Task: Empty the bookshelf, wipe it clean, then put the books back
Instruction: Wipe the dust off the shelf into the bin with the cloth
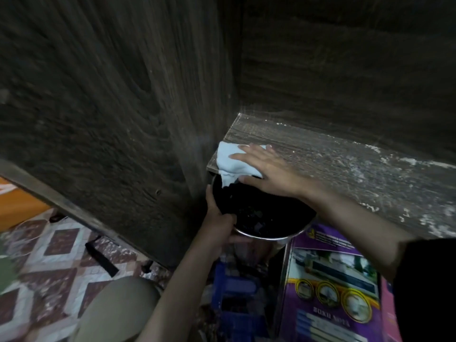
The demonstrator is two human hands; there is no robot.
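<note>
A dark wooden shelf board (345,166), dusty with white specks, runs from the centre to the right. My right hand (269,171) lies flat with straight fingers on a pale blue cloth (232,161) at the board's left front corner; part of the cloth hangs over the edge. Just below that edge my left hand (219,218) grips the rim of a round metal bin (269,234) with dark contents, held under the corner.
The bookshelf's dark side panel (111,119) fills the left half of the view. A purple printed book (333,287) stands below the bin on the right. Patterned floor tiles (56,255) and my knee (118,312) lie at lower left.
</note>
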